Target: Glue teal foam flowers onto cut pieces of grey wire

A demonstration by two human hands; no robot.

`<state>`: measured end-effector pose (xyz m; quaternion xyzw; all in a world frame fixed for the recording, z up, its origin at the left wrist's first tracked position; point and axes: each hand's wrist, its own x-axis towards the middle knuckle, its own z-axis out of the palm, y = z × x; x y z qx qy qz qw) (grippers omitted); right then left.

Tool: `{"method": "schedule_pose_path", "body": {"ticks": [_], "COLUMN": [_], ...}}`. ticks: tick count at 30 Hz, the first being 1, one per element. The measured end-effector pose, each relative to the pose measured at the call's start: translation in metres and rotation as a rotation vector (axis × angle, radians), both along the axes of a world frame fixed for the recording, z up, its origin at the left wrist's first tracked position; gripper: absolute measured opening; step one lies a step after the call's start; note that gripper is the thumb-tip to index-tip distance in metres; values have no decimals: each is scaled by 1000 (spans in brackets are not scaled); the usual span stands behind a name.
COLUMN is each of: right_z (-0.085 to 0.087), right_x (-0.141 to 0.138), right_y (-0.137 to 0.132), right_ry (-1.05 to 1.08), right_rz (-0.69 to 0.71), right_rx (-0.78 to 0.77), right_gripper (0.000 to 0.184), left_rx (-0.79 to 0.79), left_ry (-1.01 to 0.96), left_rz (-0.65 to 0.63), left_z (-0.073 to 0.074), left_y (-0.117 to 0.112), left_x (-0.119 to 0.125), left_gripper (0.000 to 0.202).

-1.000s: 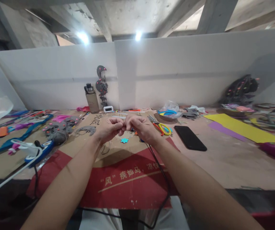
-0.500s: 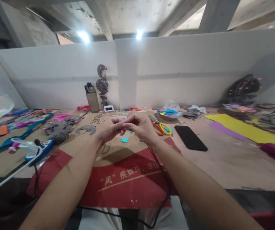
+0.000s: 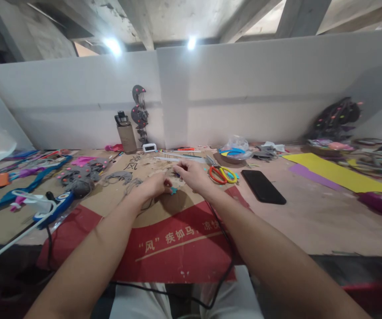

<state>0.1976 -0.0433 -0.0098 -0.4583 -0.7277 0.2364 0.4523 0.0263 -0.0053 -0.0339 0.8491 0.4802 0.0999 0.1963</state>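
Observation:
My left hand [image 3: 157, 186] is low over the brown cardboard [image 3: 111, 204], its fingers curled down and closed at the edge of a small turquoise flower-shaped piece [image 3: 174, 191]. Part of that piece hides behind the fingertips. To its right, my right hand [image 3: 192, 175] is bent with thumb and fingers together, just above small dark bits on the cardboard. What its fingertips hold, if anything, is too small to make out. Scissors [image 3: 222, 173] with red and yellow handles lie right of this hand. Grey scraps [image 3: 120, 177] lie beyond my left forearm.
A black phone [image 3: 263, 187] lies at the right, near yellow sheets [image 3: 335, 172]. A bottle [image 3: 126, 136] stands by the white partition [image 3: 244, 88]. A blue power strip [image 3: 56, 208] with a white cable sits at left. Red printed board [image 3: 184, 261] covers the near edge.
My hands, fingertips together before, have come apart. The left has gone down to the turquoise piece; the right stays slightly higher and to the right. The view has tipped slightly.

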Motion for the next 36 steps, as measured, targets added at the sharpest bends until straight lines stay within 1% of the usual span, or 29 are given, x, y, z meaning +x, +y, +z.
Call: {"method": "schedule_pose_path", "body": {"ticks": [2,4,8,10,13,15,17,20,23,26,28,31,34,36], "right_z": [-2,-4,-4,-4,-5,-6,-8,-9,-10,-11,-13,-21,-26,-25], "right_x": [0,1,2,3,2,1,-1,-3,-7,-11,-14,-19,-27,-35], "right_y": [0,1,4,6,7,7,6,6,4,1,-1,-2,-1,-1], "right_ry": [-43,-63,-67,-56,-45,-41,1,140,267,334,307,193,70,-28], "right_rz": [-11,-23,-94,-130,-115,-76,-55,-78,-49,2,9,29,74,103], "right_rx": [-3,-5,6,4,-56,-102,-115,-107,-124,-153,-142,-103,-89,-83], "right_gripper": [17,16,16,17,19,18,18,17,17,18,16,10,11,13], "left_rx": [-11,-25,-70,-98,-112,-100,-97,-130,-183,-194,-168,-125,-118,-126], "left_ry": [-8,-60,-295,-416,-568,-660,-739,-834,-931,-1123,-1279,-1458,-1569,-1624], "left_rz": [24,37,20,45,85,66,35,28,69,152,217,256,273,267], "left_z": [1,6,16,20,24,25,27,29,33,42,51,63,68,69], "left_y": [-2,-3,-7,-8,-9,-10,-12,-16,-20,-20,-19,-16,-11,-8], "left_x": [2,3,1,0,-1,-1,0,4,6,-1,-10,-27,-42,-48], "left_gripper": [10,12,11,16,24,24,23,25,26,26,26,24,22,21]}}
